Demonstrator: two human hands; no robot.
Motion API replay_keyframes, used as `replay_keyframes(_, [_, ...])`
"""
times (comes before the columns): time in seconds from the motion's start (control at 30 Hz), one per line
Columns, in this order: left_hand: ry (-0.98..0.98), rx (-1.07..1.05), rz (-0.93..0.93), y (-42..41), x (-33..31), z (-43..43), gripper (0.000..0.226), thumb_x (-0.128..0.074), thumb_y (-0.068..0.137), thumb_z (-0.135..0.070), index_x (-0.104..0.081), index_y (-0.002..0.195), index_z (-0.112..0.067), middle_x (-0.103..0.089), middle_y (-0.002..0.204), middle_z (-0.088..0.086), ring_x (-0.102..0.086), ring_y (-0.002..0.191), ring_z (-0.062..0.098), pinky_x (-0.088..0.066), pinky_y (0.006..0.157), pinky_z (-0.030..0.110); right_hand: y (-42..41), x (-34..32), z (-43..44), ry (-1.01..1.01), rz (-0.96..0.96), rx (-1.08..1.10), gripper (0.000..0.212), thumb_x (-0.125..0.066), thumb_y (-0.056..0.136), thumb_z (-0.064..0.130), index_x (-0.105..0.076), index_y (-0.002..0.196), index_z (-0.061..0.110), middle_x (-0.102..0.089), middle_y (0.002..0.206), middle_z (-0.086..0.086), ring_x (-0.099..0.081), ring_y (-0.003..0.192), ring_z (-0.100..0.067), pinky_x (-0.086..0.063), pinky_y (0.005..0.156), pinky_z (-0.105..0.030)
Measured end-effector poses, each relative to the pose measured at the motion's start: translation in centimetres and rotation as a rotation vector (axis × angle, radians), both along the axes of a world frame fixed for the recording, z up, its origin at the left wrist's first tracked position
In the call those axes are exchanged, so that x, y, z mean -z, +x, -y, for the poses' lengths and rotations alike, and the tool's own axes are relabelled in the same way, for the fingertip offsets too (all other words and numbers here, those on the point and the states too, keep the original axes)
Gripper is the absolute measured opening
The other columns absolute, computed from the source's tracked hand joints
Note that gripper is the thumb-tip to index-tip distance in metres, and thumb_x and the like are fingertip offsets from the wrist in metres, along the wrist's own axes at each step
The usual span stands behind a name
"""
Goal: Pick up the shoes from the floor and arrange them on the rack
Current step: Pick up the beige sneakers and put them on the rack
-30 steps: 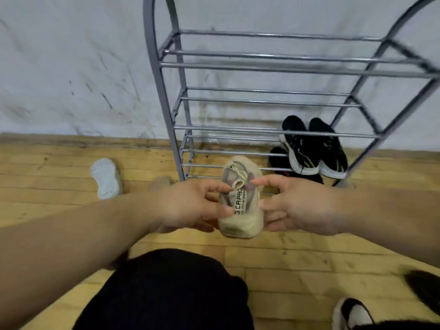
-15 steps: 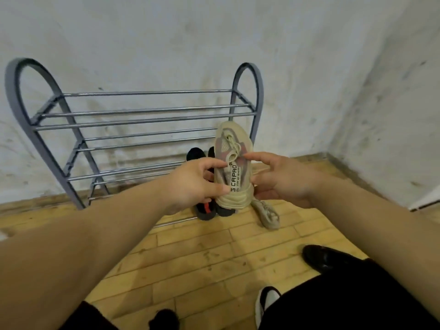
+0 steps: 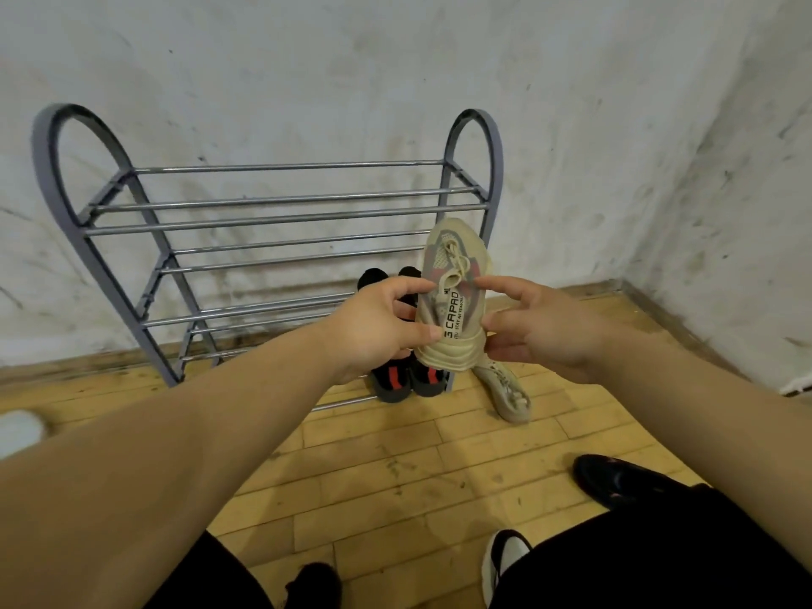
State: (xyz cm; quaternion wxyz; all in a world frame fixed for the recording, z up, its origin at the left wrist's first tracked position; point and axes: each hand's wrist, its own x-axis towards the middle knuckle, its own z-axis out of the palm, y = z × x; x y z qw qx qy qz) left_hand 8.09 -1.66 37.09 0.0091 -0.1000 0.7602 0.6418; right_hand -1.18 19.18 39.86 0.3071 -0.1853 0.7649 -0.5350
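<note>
I hold a beige sneaker (image 3: 452, 296) in the air, toe pointing up and away, in front of the right end of the grey metal shoe rack (image 3: 281, 213). My left hand (image 3: 378, 327) grips its left side and my right hand (image 3: 536, 327) pinches its right side near the laces. A matching beige sneaker (image 3: 505, 391) lies on the wooden floor just right of the rack. A pair of black shoes with red marks (image 3: 404, 378) sits at the rack's bottom right, partly hidden by my left hand.
A black shoe (image 3: 615, 479) and a black-and-white shoe (image 3: 505, 564) lie on the floor near my right leg. A pale shoe (image 3: 17, 428) shows at the left edge. Walls meet in a corner on the right. The rack's upper shelves hold nothing.
The view has swung left to right, so the rack moved from centre-right to the left. The beige sneaker stays in both hands and now sits higher, by the rack's right end.
</note>
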Motion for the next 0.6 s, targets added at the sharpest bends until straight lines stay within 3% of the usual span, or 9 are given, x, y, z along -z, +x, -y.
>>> replay_keyframes(0.1, [-0.028,-0.02,0.052,2.5,0.1,2.4,0.059,-0.079,0.085,-0.007,-0.056,0.134,-0.028,-0.068,0.116,0.01,-0.068,0.093,0.023,-0.054,0.074,0.034,0.8,0.8,2.8,-0.007,0.029,-0.06,0.05,-0.064,0.097,0.003,-0.058,0.134,0.036,-0.077,0.108,-0.014,-0.075,0.096,-0.032,-0.06,0.089,-0.044])
replay_keyframes(0.2, [-0.019,-0.112,0.127,6.8,-0.1,6.1,0.058,-0.078,0.083,0.0,-0.06,0.132,-0.025,-0.063,0.116,0.011,-0.065,0.09,0.022,-0.055,0.077,0.035,2.7,1.9,7.3,-0.002,0.016,-0.193,0.044,-0.066,0.097,0.004,-0.06,0.123,0.04,-0.076,0.102,-0.02,-0.074,0.087,-0.03,-0.063,0.084,-0.043])
replay_keyframes(0.33, [-0.006,-0.251,0.208,13.5,-1.1,11.7,0.056,-0.075,0.084,0.003,-0.062,0.131,-0.026,-0.065,0.121,0.011,-0.066,0.101,0.024,-0.055,0.087,0.04,6.6,2.7,15.1,-0.042,0.048,-0.361,0.049,-0.066,0.098,0.006,-0.053,0.135,0.035,-0.076,0.104,-0.018,-0.075,0.098,-0.036,-0.06,0.09,-0.049])
replay_keyframes(0.4, [-0.014,-0.328,0.229,16.4,-1.7,14.1,0.059,-0.074,0.085,0.003,-0.062,0.134,-0.027,-0.068,0.118,0.006,-0.067,0.099,0.02,-0.057,0.083,0.035,8.8,2.9,18.7,-0.057,0.036,-0.414,0.05,-0.066,0.097,0.006,-0.053,0.138,0.034,-0.074,0.109,-0.015,-0.074,0.099,-0.036,-0.06,0.09,-0.049])
replay_keyframes(0.5, [-0.05,-0.426,0.243,19.9,-2.1,16.8,0.062,-0.078,0.082,0.0,-0.062,0.135,-0.027,-0.061,0.111,0.006,-0.064,0.095,0.017,-0.057,0.074,0.027,11.5,3.4,22.9,-0.102,0.029,-0.45,0.049,-0.066,0.097,0.006,-0.056,0.136,0.034,-0.075,0.102,-0.012,-0.075,0.083,-0.028,-0.063,0.078,-0.04])
replay_keyframes(0.6, [-0.067,-0.488,0.265,22.5,-2.0,18.3,0.06,-0.076,0.084,0.003,-0.062,0.135,-0.025,-0.055,0.115,0.01,-0.062,0.095,0.019,-0.057,0.074,0.027,13.3,4.4,25.5,-0.103,0.052,-0.483,0.047,-0.068,0.095,0.007,-0.058,0.131,0.037,-0.076,0.102,-0.013,-0.075,0.085,-0.029,-0.063,0.083,-0.046])
